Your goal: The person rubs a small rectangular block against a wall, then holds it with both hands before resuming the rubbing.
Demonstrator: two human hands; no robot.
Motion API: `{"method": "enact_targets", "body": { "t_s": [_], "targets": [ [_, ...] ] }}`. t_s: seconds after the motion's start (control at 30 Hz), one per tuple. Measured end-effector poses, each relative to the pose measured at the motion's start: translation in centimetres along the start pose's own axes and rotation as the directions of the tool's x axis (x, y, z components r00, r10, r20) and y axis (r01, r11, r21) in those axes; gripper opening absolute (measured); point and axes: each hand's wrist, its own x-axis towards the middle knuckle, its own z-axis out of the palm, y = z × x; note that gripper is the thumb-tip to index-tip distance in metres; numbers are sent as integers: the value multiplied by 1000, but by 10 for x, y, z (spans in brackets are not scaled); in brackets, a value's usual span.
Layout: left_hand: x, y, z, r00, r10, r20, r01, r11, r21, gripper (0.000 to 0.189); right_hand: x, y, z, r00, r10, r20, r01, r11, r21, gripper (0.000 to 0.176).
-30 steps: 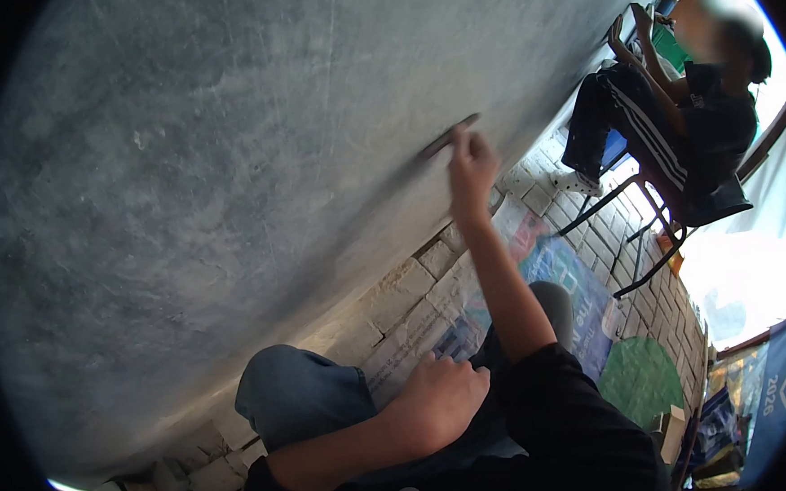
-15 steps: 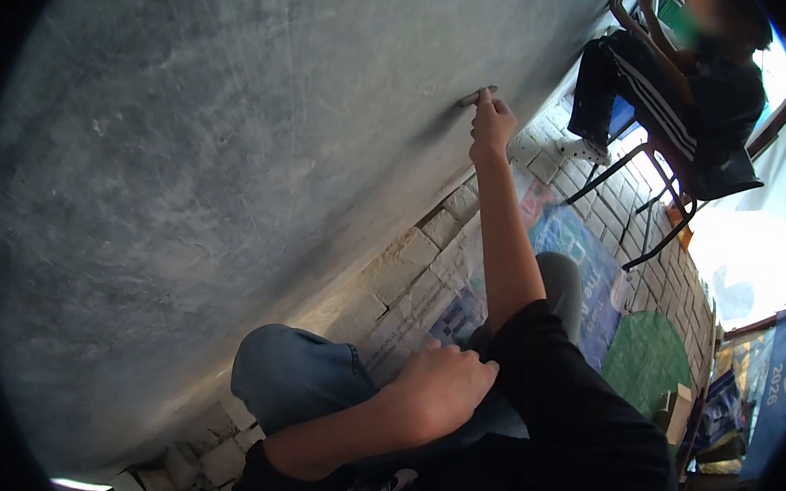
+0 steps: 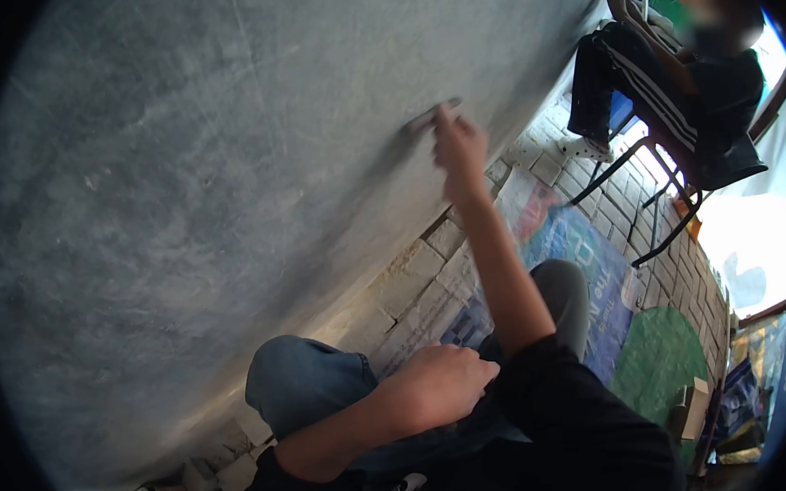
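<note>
My right hand (image 3: pixel 461 151) is closed on a thin, flat, blade-like tool (image 3: pixel 423 120), which lies against the grey wall (image 3: pixel 226 166). Motion blurs the tool, so its exact kind does not show. The wall's surface is mottled, with pale scuffs and faint streaks. My left hand (image 3: pixel 442 382) rests low in front of my body, over my lap, its fingers curled under. Whatever may be inside those fingers is hidden.
Printed sheets (image 3: pixel 583 270) cover part of the brick floor beside my knees. At the upper right another person (image 3: pixel 716 91) sits on a black-framed chair (image 3: pixel 672 246), hands near the wall. Loose blocks (image 3: pixel 200 482) lie by the wall's base at lower left.
My right hand has moved left and slightly down along the wall with the tool. My left hand has stayed nearly in place. The seated person's hands have shifted slightly.
</note>
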Motion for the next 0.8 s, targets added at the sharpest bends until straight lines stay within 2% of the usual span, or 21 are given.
{"method": "enact_targets", "body": {
  "t_s": [0.03,0.07,0.13,0.17,0.23,0.27,0.3,0.37,0.4,0.47,0.53,0.57,0.6,0.63,0.67,0.7,0.77,0.8],
  "targets": [
    [2,-2,0,1000,-6,-6,6,1000,4,18,-13,1,4,994,65,92,-73,994,83,29],
    [4,-2,0,1000,-2,5,2,1000,-3,18,5,5,-6,994,75,82,-82,993,81,29],
    [3,-1,0,999,-48,16,48,999,-5,20,50,17,-26,982,81,-170,-58,990,132,29],
    [0,0,3,999,-51,16,51,999,-3,20,44,16,-26,982,81,-168,-58,989,134,29],
    [-3,-2,3,998,53,-41,-54,999,-5,21,21,-2,-19,996,74,-47,-75,997,-10,27],
    [-2,-3,-1,997,57,-55,-57,998,5,21,-1,-6,-7,998,52,34,-51,999,-15,26],
    [-2,-3,-3,999,29,-42,-29,1000,-4,21,8,-7,-7,998,42,41,-41,999,-18,26],
    [-1,-2,-3,1000,-6,-22,5,1000,-23,22,34,6,-19,994,42,-105,-25,986,163,26],
    [0,-1,-1,998,-58,4,58,998,-6,22,44,-3,-23,980,108,-169,-79,982,170,27],
    [-1,-3,0,994,-109,9,109,994,23,22,38,3,-23,987,84,-134,-72,993,95,27],
    [-1,-6,0,1000,6,12,-5,998,-57,21,3,-6,-6,1000,-2,-18,1,998,-57,27],
    [2,-9,-2,1000,9,-5,-9,998,-56,21,13,-8,-5,1000,-13,-8,13,998,-66,27],
    [3,-11,-2,999,-32,-22,31,998,-60,21,26,-4,-10,997,-4,-79,2,1000,-19,27],
    [4,-11,-1,997,-75,-28,73,995,-66,21,39,4,-18,988,17,-154,-12,999,31,27],
    [8,-15,1,995,-99,-17,99,995,-35,23,67,18,-34,978,109,-177,-80,983,163,24],
    [11,-22,4,995,-100,-6,100,994,-39,23,80,28,-48,976,119,-183,-89,982,164,24],
    [16,-39,5,998,-51,-21,46,980,-196,26,97,31,-67,945,325,-27,-316,933,173,23],
    [20,-48,4,999,-51,-19,46,980,-194,26,97,26,-74,945,325,-28,-315,933,176,23]
  ]
}}
